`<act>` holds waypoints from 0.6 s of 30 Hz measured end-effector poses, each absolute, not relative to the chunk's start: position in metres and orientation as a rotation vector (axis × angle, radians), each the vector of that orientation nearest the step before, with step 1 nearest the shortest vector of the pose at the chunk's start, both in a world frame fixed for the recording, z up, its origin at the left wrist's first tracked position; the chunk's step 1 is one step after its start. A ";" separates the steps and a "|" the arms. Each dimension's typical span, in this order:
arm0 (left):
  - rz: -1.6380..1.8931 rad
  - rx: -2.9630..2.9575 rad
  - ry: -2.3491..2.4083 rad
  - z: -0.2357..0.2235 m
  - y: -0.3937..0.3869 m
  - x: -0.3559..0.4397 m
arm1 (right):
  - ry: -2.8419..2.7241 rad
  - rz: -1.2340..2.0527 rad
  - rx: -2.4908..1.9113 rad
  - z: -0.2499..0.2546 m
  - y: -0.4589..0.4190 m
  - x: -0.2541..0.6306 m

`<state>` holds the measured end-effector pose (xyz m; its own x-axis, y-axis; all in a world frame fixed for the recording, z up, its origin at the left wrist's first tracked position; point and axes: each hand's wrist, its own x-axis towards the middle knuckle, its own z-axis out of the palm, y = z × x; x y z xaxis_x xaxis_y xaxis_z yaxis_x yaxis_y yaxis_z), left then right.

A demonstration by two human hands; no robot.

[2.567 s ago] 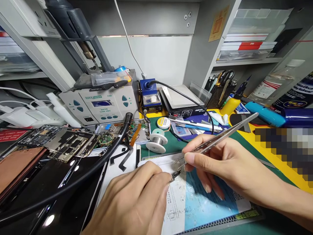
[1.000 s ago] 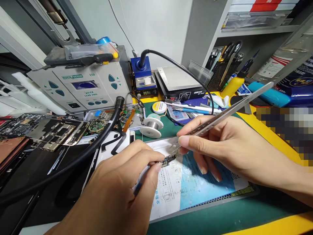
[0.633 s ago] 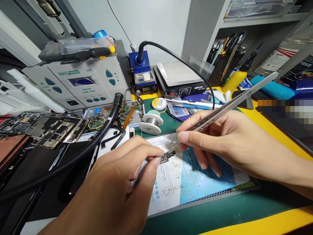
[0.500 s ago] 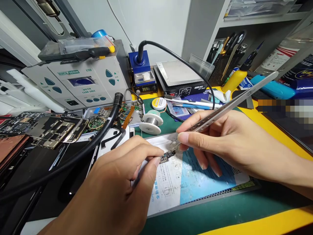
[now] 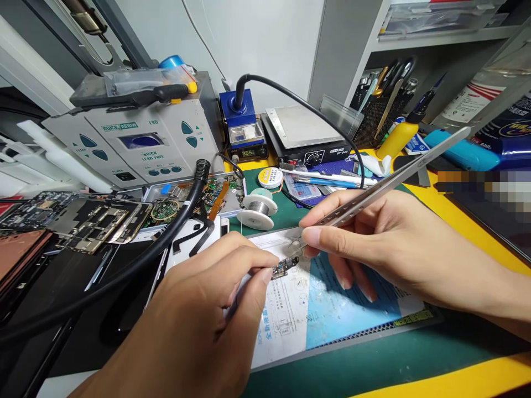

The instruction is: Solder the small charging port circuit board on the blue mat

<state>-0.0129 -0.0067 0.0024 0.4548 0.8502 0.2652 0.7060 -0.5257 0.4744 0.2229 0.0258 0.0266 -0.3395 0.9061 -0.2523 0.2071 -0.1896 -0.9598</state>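
My left hand point(image 5: 194, 326) is closed, thumb and forefinger pinching a tiny dark circuit board point(image 5: 284, 267) just above a blue and white work mat point(image 5: 332, 315). My right hand point(image 5: 390, 249) grips long silver tweezers point(image 5: 385, 185), whose tips point down at the small board, right beside it. Whether the tips touch the board I cannot tell.
A grey hot-air station point(image 5: 141, 146), a blue soldering station point(image 5: 244, 130) and a black hot plate point(image 5: 302, 135) stand at the back. A solder spool point(image 5: 259, 209) lies on the green mat. Opened phones point(image 5: 95, 221) and a black hose point(image 5: 166, 232) lie left. A mesh tool cup point(image 5: 381, 119) and bottles stand right.
Since 2.6 s ago the view dropped and drew nearer. My left fingers shifted from resting by the board to pinching it. Over the last second both hands stayed almost still.
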 end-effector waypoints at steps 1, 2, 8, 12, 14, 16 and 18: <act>0.686 2.412 1.326 0.002 -0.006 -0.013 | -1.504 1.577 -1.316 0.027 0.026 0.223; 0.683 2.412 1.321 0.002 -0.006 -0.013 | -1.508 1.575 -1.315 0.027 0.026 0.223; 0.673 2.420 1.357 0.000 -0.007 -0.017 | -1.454 1.625 -1.263 0.027 0.028 0.220; 0.724 2.406 1.323 -0.001 -0.009 -0.017 | -1.438 1.640 -1.268 0.024 0.028 0.222; 0.757 2.378 1.342 -0.002 -0.010 -0.015 | -1.442 1.641 -1.263 0.023 0.029 0.223; 0.785 2.357 1.360 -0.002 -0.010 -0.012 | -1.431 1.634 -1.261 0.021 0.029 0.224; 0.815 2.371 1.346 -0.004 -0.011 -0.011 | -1.419 1.633 -1.253 0.019 0.029 0.225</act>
<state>-0.0112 -0.0109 -0.0035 0.4018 0.8547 0.3288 0.6874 -0.5187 0.5084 0.2246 0.0290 0.0195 -0.3488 0.9032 -0.2502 0.1216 -0.2211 -0.9676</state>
